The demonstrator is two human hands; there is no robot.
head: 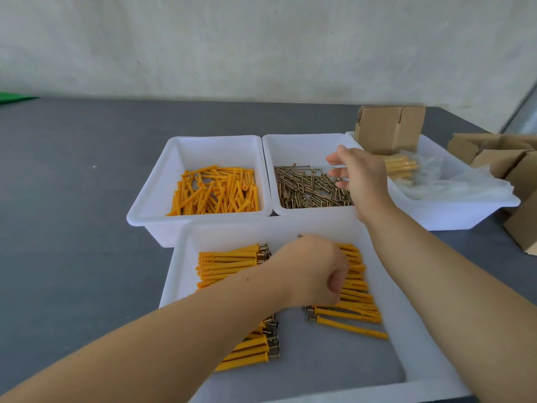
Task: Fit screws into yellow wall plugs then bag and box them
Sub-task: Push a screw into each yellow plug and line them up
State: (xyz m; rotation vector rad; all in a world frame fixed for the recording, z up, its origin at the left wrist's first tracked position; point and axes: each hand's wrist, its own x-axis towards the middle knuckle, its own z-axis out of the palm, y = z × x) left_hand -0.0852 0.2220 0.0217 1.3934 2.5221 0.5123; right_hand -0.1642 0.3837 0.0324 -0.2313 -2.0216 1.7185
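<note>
My left hand (308, 269) is curled into a fist over the near white tray (180, 257). A screw head pokes out above its knuckles, and the rest of what it grips is hidden. Plugs fitted with screws (226, 263) lie in rows in this tray, with a second row (354, 306) to the right of the fist. My right hand (357, 175) hovers with loosely spread fingers over the loose screws (308, 187) in the middle bin (290, 141). Bare yellow plugs (215, 193) fill the left bin (151, 199).
A third white bin (465, 216) at the right holds an upright cardboard box (389, 129), a bagged bundle of plugs (401, 167) and clear plastic bags (465, 184). More folded cardboard boxes (499, 158) lie at the table's right edge. A wall runs behind the grey table.
</note>
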